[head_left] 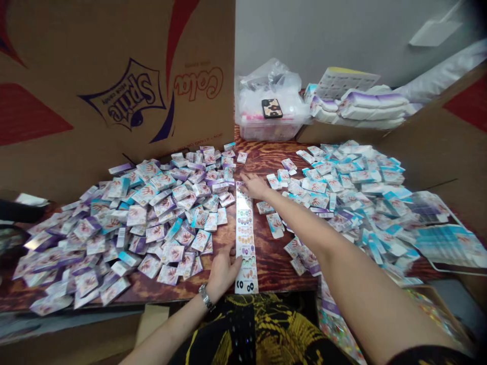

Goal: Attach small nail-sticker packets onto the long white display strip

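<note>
A long white paper strip printed with rows of coloured nail designs (245, 238) lies lengthwise on the wooden table (272, 266), between two large heaps of small white, purple and teal packets printed with a hand (144, 218) (342, 203). My left hand (224, 271) grips the strip's lower left edge, and a metal watch (206, 297) sits on that wrist. My right hand (254, 186) lies with its fingers spread at the strip's top end, close to the right heap's loose packets.
A Sprite and Cola cardboard panel (114, 76) stands behind the left heap, with another cardboard panel (426, 137) at right. At the back are a plastic tub under a clear bag (270, 129), a phone (272, 108) and white wrapped bundles (373, 106). Printed sheets (449, 246) lie at right.
</note>
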